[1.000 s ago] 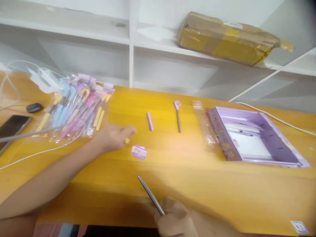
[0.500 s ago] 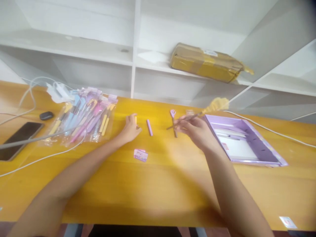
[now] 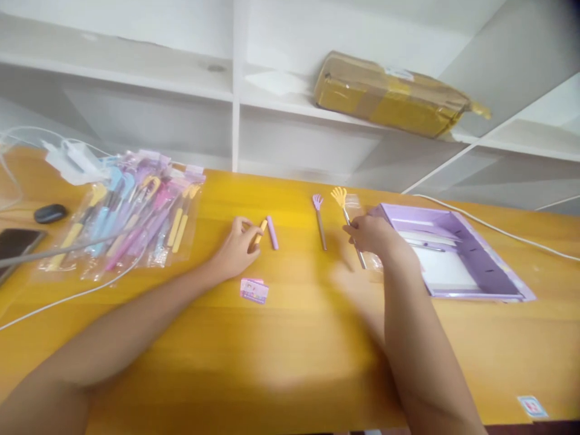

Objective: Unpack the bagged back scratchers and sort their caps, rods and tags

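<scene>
My right hand [image 3: 375, 235] pinches the metal rod of a yellow hand-shaped back scratcher [image 3: 339, 196], low over the table with its head pointing away. Just left of it lies a purple back scratcher [image 3: 319, 212], roughly parallel. My left hand [image 3: 236, 249] has thumb and fingers closed on a short yellow handle [image 3: 261, 231], whose lower end is hidden by the fingers. Close beside that handle, a matching purple handle [image 3: 272, 232] rests on the table. Small printed cards [image 3: 254, 291] lie in front of my left hand. A clear plastic bag [image 3: 373, 261] shows partly under my right hand.
An open purple box [image 3: 489, 275] stands to the right. Several bagged back scratchers [image 3: 136, 211] are piled at the left, near cables, a black mouse-like object [image 3: 50, 213] and a phone [image 3: 18, 244]. A taped carton [image 3: 394, 93] sits on the shelf behind.
My right hand has lowered the yellow back scratcher and turned it to lie alongside the purple one. The yellow handle in my left hand has tilted and come closer to the purple handle.
</scene>
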A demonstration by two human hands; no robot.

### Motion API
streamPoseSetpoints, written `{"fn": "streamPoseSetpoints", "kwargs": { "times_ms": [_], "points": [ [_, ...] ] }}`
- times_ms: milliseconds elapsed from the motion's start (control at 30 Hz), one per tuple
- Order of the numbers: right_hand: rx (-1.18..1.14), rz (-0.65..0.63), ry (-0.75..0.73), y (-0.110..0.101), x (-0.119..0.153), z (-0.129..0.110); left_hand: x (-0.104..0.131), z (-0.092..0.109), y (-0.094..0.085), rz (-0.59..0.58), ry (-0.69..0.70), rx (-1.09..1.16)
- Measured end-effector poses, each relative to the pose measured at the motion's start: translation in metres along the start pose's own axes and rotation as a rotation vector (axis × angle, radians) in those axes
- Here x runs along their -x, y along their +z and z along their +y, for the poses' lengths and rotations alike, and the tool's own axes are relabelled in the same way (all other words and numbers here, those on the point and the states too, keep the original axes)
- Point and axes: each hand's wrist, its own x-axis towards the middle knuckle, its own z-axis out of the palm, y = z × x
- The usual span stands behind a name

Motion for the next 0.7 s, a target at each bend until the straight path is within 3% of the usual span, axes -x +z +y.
{"fn": "streamPoseSetpoints", "kwargs": {
  "times_ms": [333,700],
  "points": [
    [0.211,-0.05,0.014,0.019,-0.008,-0.025,-0.001,0.001,-0.003,-0.016,0.022,0.207],
    [0.093,0.104,-0.12,0.041,-0.021,-0.011,-0.003,0.003,-0.007,-0.056,0.029,0.177]
  ]
}}
